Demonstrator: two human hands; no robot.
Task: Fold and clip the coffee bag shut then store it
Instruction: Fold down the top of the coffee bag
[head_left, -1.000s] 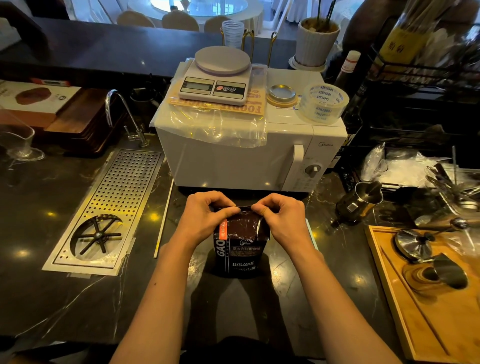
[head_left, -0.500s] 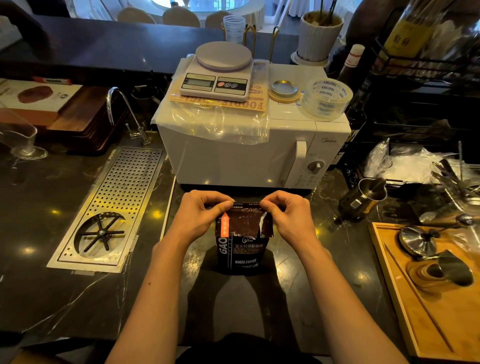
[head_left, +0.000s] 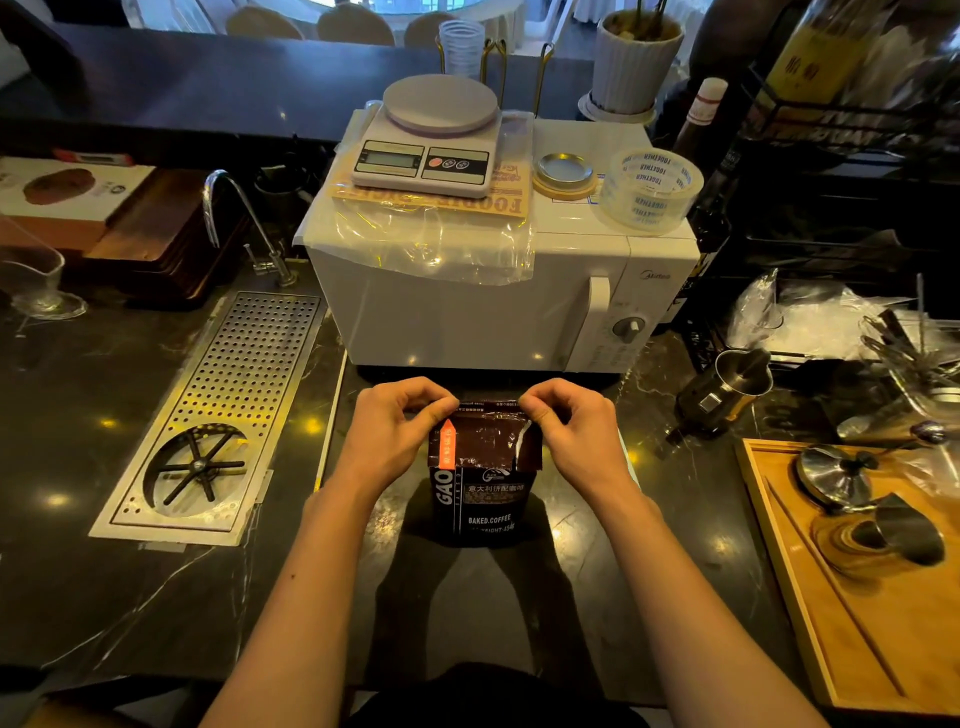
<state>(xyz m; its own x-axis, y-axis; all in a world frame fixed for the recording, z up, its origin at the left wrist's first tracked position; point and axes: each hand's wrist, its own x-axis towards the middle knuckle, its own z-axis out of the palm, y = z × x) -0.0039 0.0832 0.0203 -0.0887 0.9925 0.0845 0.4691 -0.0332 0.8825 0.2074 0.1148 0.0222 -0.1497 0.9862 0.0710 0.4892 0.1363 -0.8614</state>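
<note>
A dark coffee bag (head_left: 483, 499) with white lettering and an orange strip stands upright on the black marble counter (head_left: 130, 597), just in front of the microwave. Its top flap is folded over toward me, showing a shiny brown face. My left hand (head_left: 389, 431) pinches the top left corner of the fold. My right hand (head_left: 576, 431) pinches the top right corner. Both hands grip the folded edge between thumb and fingers. No clip is visible.
A white microwave (head_left: 467, 312) stands right behind the bag, with a kitchen scale (head_left: 426, 140) and tape roll (head_left: 649, 187) on top. A steel drip tray (head_left: 218, 415) lies left. A metal pitcher (head_left: 727, 389) and wooden tray (head_left: 872, 597) with steel tools sit right.
The hands moved slightly apart along the bag's top and the flap has flattened down toward me, showing more of its shiny brown face.
</note>
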